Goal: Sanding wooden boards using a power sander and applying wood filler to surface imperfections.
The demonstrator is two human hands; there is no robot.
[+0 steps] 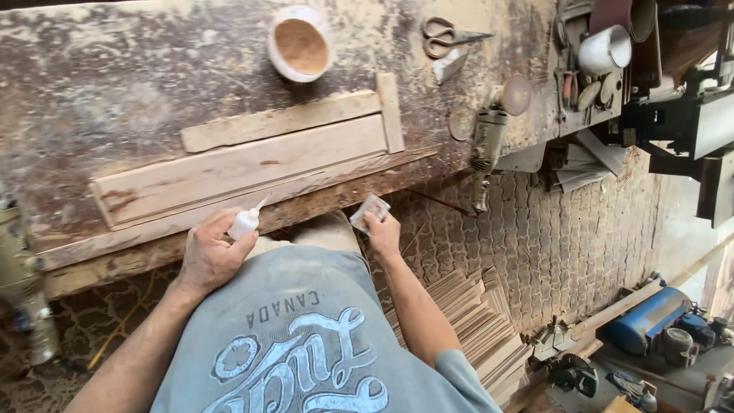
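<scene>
Left hand (208,256) fingers wrap the small white bottle (245,222), body mostly hidden | right hand (384,232) covers part of a small pale piece (370,210), kind unclear | grey tool (23,283) cut by left edge | blue machine (646,317) lower right, partly hidden

The worn, stained wooden workbench (99,84) carries a flat assembly of pale rectangular wooden boards (252,164), a round white bowl of brown sawdust (300,43), metal scissors (447,36) and a grey handheld power tool (485,153) at its edge.
</scene>
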